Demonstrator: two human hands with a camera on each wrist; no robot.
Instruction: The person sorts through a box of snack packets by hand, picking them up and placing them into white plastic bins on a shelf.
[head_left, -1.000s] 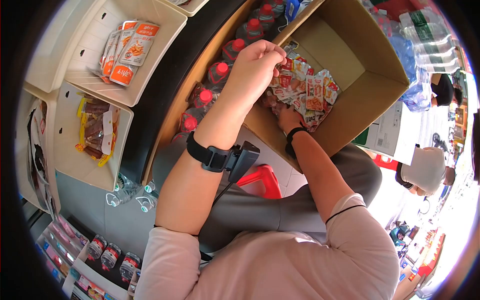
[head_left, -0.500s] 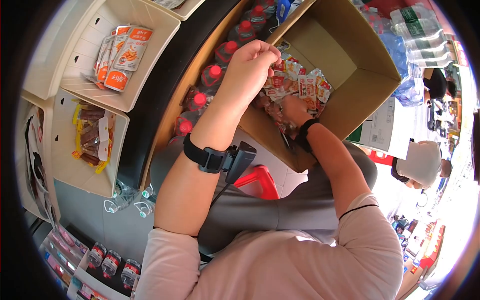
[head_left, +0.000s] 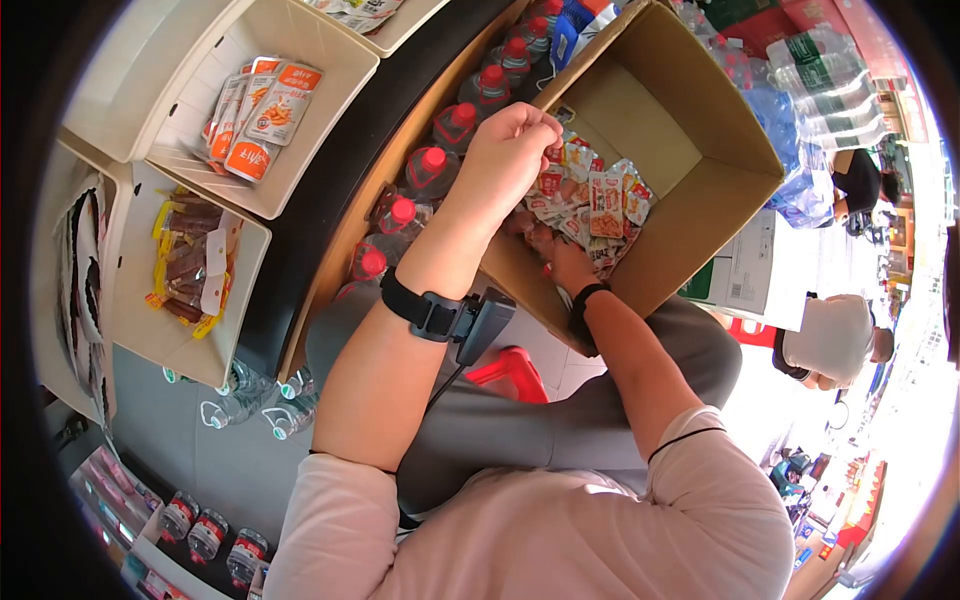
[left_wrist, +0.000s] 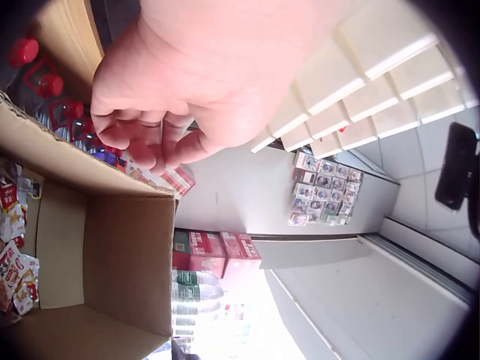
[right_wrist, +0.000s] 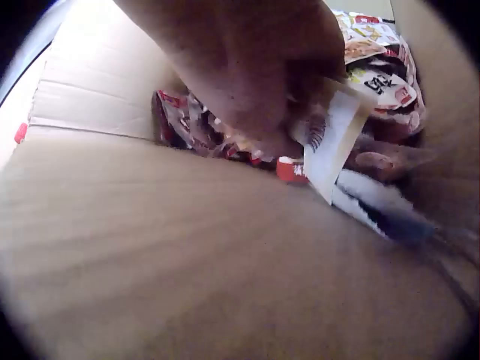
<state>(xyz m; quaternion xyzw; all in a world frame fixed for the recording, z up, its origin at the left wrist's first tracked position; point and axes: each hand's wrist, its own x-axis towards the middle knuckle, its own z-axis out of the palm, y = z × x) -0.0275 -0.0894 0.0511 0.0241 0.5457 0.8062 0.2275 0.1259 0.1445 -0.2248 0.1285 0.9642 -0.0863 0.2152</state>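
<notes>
My left hand (head_left: 505, 155) is raised at the near left rim of a cardboard box (head_left: 700, 235). Its fingers are loosely curled, and the left wrist view shows nothing between them. Inside the box my right hand (head_left: 572, 265) reaches down among snack packets (head_left: 606, 205), white with red and orange print. In the right wrist view this hand (right_wrist: 247, 82) is dark and partly blurred, its fingertips overlapped by a pale packet (right_wrist: 334, 142). Clear packets with reddish-brown contents (right_wrist: 195, 124) lie beside it. I cannot tell whether the fingers grip any packet.
Red-capped bottles (head_left: 432, 165) line the box's left side. Further left, a cream bin (head_left: 330, 130) holds orange-and-white pouches and another bin (head_left: 130, 300) holds yellow-edged packs. A red stool (head_left: 515, 375) stands below, wrapped clear bottles (head_left: 825, 85) stand beyond the box, and another person (head_left: 830, 340) is at right.
My right hand moved right and up inside the box, then back down toward its near wall. My left hand has stayed raised by the rim, loosely curled. The whole view shifted slightly.
</notes>
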